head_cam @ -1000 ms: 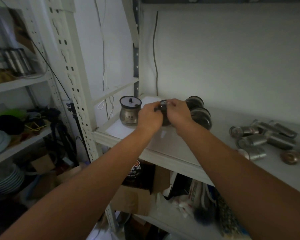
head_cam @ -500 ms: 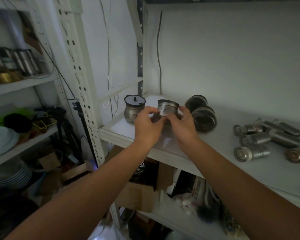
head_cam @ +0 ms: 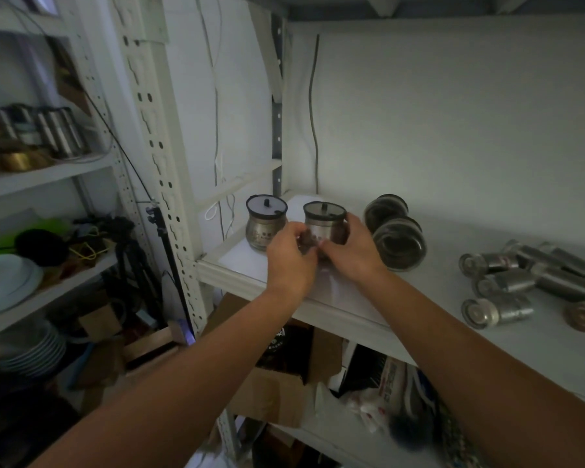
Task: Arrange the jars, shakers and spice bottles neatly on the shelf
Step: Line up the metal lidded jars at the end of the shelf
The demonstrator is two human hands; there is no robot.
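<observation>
Second jar point(head_cam: 324, 221) now upright, down from mid-air half a second ago, just beside first jar point(head_cam: 265, 223) on shelf point(head_cam: 321, 292). Left hand point(head_cam: 289, 256) and right hand point(head_cam: 350, 246) clasped round it. Two jars, several shakers still lying down.

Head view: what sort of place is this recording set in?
Likely a kitchen storeroom or pantry. Bare metal shelving holds lidded spice jars and toppled steel shakers, with stacked plates on the neighbouring rack and cardboard boxes below.
</observation>
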